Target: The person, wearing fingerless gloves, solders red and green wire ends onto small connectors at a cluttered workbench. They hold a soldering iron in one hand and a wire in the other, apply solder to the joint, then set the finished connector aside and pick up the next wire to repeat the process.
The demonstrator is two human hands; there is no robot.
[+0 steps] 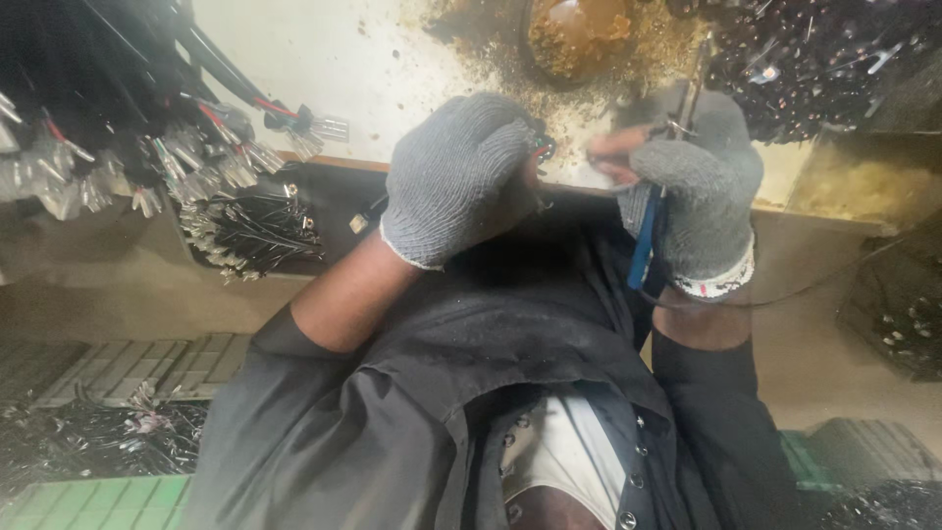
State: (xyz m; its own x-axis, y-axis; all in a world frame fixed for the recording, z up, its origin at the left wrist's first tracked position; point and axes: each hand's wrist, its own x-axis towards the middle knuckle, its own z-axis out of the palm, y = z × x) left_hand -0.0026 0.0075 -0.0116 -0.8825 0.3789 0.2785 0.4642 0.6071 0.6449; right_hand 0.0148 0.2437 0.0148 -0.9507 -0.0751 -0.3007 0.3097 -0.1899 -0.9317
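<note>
At far left a thick bundle of black wires hangs over the tabletop, its ends fitted with metal terminals in clear sleeves; a second, smaller bunch of wire ends lies just below the tabletop edge. No packages, labels or signs show anywhere in view.

Toward the middle, the left hand, in a grey knit glove, is curled shut around a small wire end that peeps out by its knuckles, held just above the tabletop edge. Close beside it, the right hand, also gloved with bare fingertips, is closed on a blue-handled hand tool whose metal head points up toward the wire end.

The step in hand looks like working a wire end with the tool; the next move would likely call for bringing the tool head squarely onto the wire.

Behind the hands sit a rusty brown bowl amid gritty residue, and at right a dark heap of small glinting pieces.
</note>
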